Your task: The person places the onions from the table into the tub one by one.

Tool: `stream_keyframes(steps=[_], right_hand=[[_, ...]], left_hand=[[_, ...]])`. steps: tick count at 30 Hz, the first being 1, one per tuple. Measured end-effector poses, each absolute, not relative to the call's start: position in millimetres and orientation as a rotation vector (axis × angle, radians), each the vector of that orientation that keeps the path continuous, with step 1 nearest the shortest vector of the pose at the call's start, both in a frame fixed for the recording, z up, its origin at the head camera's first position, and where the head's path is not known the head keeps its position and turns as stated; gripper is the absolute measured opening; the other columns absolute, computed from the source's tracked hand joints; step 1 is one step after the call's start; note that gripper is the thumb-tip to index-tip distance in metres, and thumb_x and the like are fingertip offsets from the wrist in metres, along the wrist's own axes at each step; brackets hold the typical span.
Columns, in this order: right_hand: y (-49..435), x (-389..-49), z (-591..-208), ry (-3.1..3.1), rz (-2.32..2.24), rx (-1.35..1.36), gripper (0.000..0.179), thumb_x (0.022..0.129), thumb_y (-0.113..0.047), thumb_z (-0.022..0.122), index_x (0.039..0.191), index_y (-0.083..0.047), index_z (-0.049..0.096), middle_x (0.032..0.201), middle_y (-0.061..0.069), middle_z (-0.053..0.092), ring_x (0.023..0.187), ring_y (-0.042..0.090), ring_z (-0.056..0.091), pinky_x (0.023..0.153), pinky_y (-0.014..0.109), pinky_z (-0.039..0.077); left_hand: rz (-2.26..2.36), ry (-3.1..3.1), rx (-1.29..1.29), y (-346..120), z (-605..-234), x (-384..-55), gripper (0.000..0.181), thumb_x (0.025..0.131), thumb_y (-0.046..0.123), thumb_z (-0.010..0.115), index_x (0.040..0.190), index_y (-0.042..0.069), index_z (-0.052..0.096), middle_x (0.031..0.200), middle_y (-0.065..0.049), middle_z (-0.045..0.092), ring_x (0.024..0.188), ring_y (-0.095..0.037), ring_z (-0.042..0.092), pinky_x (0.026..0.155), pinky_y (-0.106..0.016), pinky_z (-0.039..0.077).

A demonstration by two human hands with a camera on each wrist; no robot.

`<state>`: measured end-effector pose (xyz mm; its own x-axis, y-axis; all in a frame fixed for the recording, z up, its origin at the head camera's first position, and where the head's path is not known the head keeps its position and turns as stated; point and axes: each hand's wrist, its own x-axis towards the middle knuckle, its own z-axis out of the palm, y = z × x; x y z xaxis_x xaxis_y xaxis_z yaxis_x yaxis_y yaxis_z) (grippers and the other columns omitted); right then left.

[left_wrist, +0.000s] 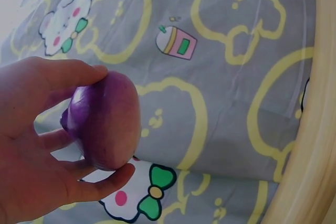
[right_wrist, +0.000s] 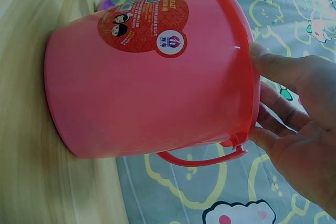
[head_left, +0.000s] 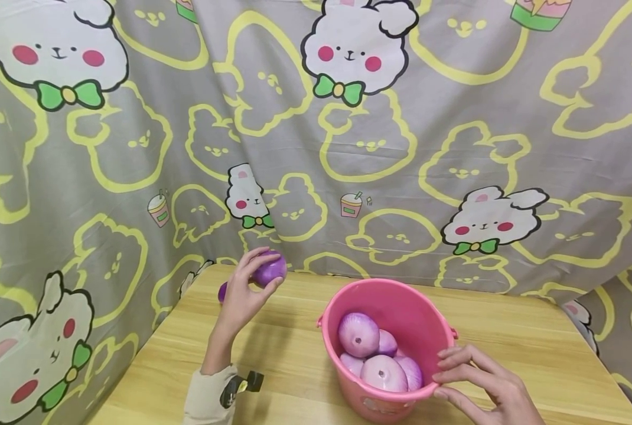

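My left hand [head_left: 243,297] holds a purple onion [head_left: 271,269] above the far left of the table, thumb on one side and fingers on the other. In the left wrist view, the onion [left_wrist: 113,121] shows a glossy purple skin with a paler side. A pink bucket [head_left: 342,369] stands upright at the front, and several pale purple onions [head_left: 358,334] lie inside it. My right hand [head_left: 488,385] grips the bucket's rim on its right side. The right wrist view shows thumb and fingers pinching that rim, with a red label [right_wrist: 144,22] on the bucket's wall.
Another purple round thing [head_left: 222,292] rests on the wooden table [head_left: 295,330], partly hidden behind my left hand. A grey cloth [head_left: 295,147] with cartoon rabbits hangs along the table's back and left sides. The bucket's handle [right_wrist: 205,160] hangs down beside its wall.
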<state>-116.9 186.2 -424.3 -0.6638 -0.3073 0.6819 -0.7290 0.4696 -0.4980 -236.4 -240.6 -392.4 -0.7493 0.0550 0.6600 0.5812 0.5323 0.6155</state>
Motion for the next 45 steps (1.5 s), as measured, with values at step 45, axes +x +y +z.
stream_keyframes(steps=[45], right_hand=[[187,-116,-423,-2.218,1.141,0.880,0.049,0.064,0.005,0.094,0.097,-0.028,0.077,0.109,-0.007,0.068,0.111,0.008,0.062,0.102,0.011,0.044]], left_hand=[[-1.103,-2.114,-0.683,-212,-368,-206,0.044,0.087,0.013,0.084,0.129,0.020,0.071,0.148,-0.008,0.053,0.133,-0.027,0.052,0.096,-0.048,0.056]])
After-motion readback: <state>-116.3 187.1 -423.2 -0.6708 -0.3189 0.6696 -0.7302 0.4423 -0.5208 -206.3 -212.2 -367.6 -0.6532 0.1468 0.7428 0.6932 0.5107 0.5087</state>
